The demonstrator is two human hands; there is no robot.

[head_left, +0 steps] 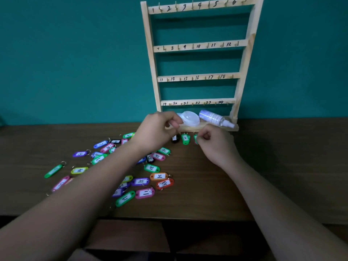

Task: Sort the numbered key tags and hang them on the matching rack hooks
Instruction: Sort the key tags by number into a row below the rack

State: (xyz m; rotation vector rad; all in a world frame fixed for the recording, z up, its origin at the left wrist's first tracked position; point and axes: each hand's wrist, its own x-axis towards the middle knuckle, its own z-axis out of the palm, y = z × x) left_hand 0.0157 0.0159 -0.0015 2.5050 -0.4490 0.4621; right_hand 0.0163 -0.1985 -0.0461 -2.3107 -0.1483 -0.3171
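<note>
Pinching a green tag [195, 138] between thumb and curled fingers, the right hand [216, 147] holds it just below the front lip of the rack's base [212, 128]. The left hand [157, 129] is beside it with fingers curled, its fingertips at the same lip; I cannot tell whether they hold anything. Between the two hands a black tag [175, 139] and a tag marked 2 [185, 138] hang from that lip. On the base lie a clear round tub [190, 118] and a spray bottle [214, 117]. The wooden rack [197, 77] stands at the counter's [263, 166] far edge, its four rails numbered 1 to 24, the hooks [160, 8] bare. Loose tags [145, 193] of many colours are scattered left of the counter's middle, under the left forearm.
</note>
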